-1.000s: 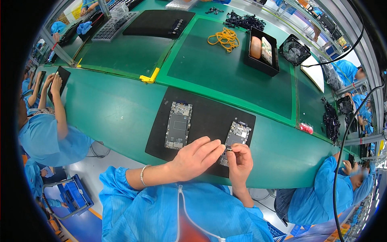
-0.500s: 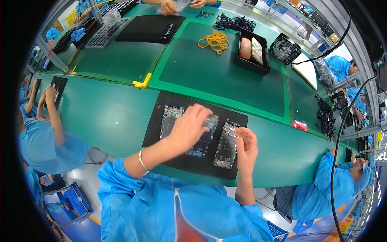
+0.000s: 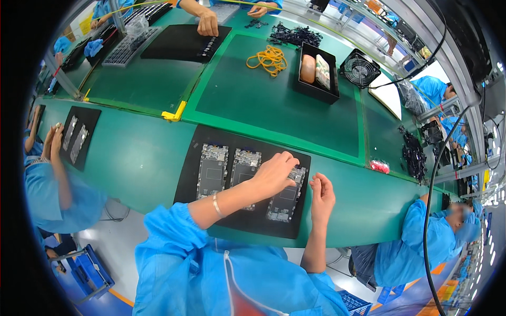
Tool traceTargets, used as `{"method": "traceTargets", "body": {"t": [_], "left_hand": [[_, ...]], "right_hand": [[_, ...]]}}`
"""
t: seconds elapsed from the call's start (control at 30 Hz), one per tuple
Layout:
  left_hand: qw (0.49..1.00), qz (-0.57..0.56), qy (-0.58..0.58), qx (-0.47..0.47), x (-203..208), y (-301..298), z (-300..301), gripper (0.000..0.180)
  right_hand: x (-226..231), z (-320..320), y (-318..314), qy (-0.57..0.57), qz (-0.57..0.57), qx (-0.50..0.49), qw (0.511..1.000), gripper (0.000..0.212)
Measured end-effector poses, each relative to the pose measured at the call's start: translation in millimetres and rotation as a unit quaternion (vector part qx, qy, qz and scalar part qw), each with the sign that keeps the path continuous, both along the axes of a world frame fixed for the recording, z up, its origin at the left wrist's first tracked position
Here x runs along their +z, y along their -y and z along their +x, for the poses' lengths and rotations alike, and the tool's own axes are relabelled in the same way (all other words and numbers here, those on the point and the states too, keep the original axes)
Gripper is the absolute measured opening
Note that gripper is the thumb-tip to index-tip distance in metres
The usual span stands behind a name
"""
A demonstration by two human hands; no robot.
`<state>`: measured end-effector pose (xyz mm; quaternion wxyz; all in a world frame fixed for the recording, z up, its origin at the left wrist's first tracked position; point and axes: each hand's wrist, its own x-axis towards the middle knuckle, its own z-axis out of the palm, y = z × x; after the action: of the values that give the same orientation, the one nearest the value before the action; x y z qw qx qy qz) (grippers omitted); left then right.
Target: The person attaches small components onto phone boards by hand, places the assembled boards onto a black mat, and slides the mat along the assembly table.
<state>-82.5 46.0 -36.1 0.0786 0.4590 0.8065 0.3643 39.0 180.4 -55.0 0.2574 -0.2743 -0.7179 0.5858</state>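
Note:
Three dark circuit boards lie side by side on a black mat (image 3: 187, 174): a left board (image 3: 213, 171), a middle board (image 3: 243, 167) and a right board (image 3: 284, 203). My left hand (image 3: 276, 174) reaches across the middle board and over the upper part of the right board. Its thumb and bent fingers are apart near that board's top, and whether they touch it is hard to tell. Just right of the mat, my right hand (image 3: 322, 195) is raised with fingers curled and the thumb close to them. Anything between those fingertips is too small to make out.
Beyond a green-taped ledge lie yellow cords (image 3: 269, 60), a black box (image 3: 319, 73) with two objects, a fan (image 3: 360, 68) and dark small parts (image 3: 295, 34). A co-worker's hand (image 3: 207, 23) works at the far mat. Another person (image 3: 55, 184) sits at the left.
My left hand has moved from the middle board to the right board, uncovering more of the left and middle boards. My right hand stays beside the mat. The whole view has shifted slightly.

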Motion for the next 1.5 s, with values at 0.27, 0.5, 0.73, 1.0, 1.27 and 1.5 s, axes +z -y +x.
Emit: {"method": "traceTargets", "body": {"t": [0.27,0.5,0.73,1.0,1.27,1.5], "left_hand": [[0.992,0.091,-0.089,-0.005,49.9,37.5,26.4,0.045],[0.966,0.139,-0.22,0.01,45.8,46.3,44.8,0.044],[0.955,0.152,-0.255,0.016,43.8,49.8,52.2,0.045],[0.951,0.163,-0.263,0.02,43.1,51.6,55.3,0.046],[0.941,0.171,-0.291,0.018,41.2,54.0,57.9,0.044],[0.942,0.218,-0.255,0.019,32.2,62.0,51.6,0.041]], "right_hand": [[45.6,2.2,29.3,-0.058,-0.016,0.032,0.998,0.018],[56.8,25.4,43.5,-0.06,0.007,0.045,0.997,0.014],[55.9,28.7,52.5,-0.093,-0.033,0.044,0.994,0.016],[57.0,29.3,53.3,-0.103,-0.052,0.055,0.992,0.017],[59.4,32.4,51.0,-0.12,-0.061,0.087,0.987,0.015],[71.7,32.5,45.4,-0.07,-0.087,0.123,0.986,0.015]]}}
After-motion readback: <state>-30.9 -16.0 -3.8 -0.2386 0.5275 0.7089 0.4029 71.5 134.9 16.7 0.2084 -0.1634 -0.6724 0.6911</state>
